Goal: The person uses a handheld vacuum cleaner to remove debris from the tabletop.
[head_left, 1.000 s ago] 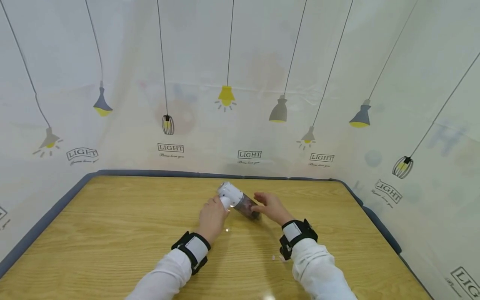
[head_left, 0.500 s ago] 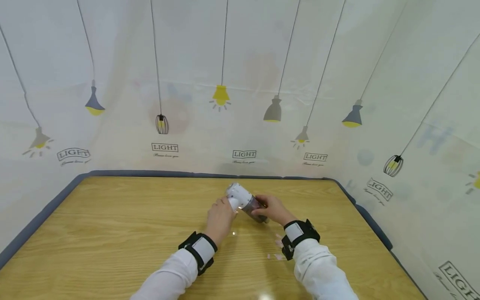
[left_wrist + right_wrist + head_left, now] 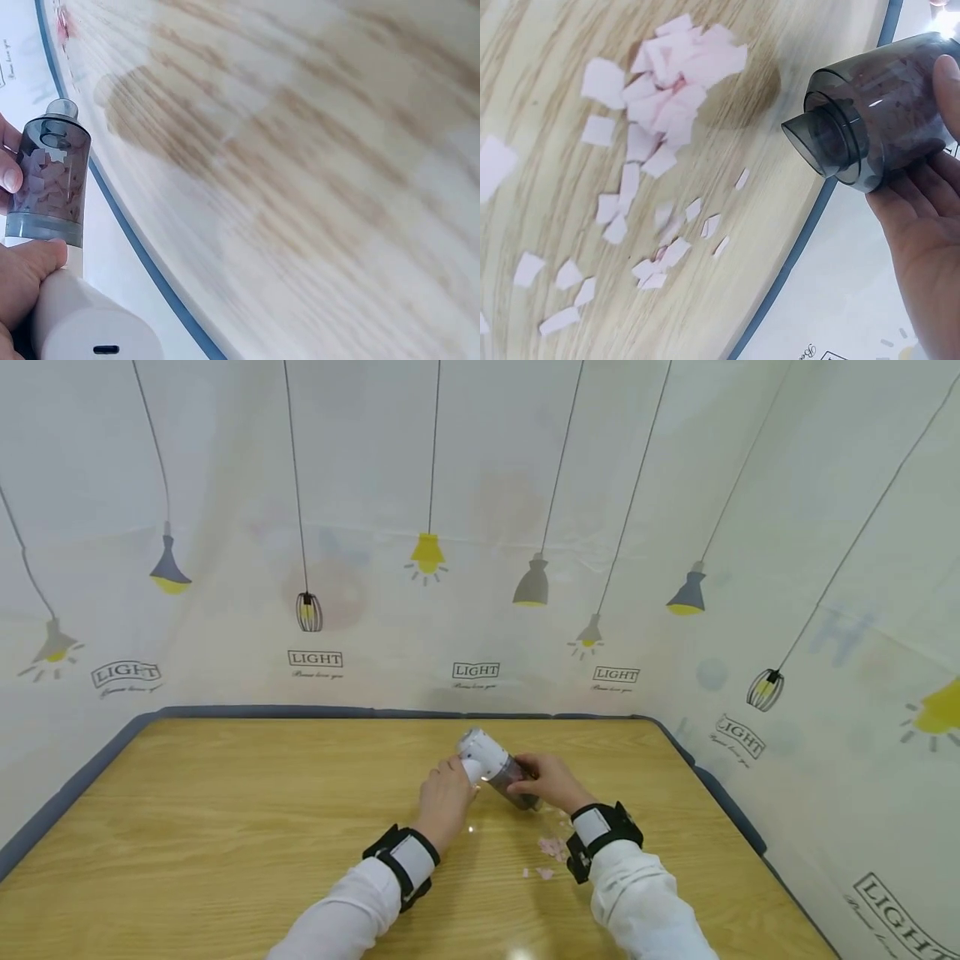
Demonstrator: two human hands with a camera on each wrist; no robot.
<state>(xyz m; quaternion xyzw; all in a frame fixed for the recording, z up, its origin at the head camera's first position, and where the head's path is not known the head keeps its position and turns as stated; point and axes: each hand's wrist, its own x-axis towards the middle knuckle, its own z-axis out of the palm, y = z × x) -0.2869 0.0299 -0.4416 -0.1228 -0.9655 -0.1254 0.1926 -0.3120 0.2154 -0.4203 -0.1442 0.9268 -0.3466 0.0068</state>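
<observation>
A white handheld vacuum cleaner (image 3: 483,753) with a smoky see-through dust cup (image 3: 52,176) is held over the far part of the table. My left hand (image 3: 444,797) grips its white handle, and the thumb (image 3: 46,256) lies close to the cup's base. Around the cup curl the fingers and thumb of my right hand (image 3: 551,781). Pink paper scraps (image 3: 56,184) show inside the cup. Its short slanted nozzle (image 3: 814,142) points toward the tabletop, where a pile of pink paper scraps (image 3: 671,71) lies with loose pieces scattered around it.
The wooden table (image 3: 262,827) has a dark blue padded edge (image 3: 300,710) along its back and sides. Behind it hangs a pale wall covering (image 3: 375,485) printed with lamps. Both wrists wear black straps (image 3: 405,860).
My right hand has closed around the dust cup, and the vacuum cleaner has moved to the right over the table. More pink scraps show beside my right wrist. The head view has turned right.
</observation>
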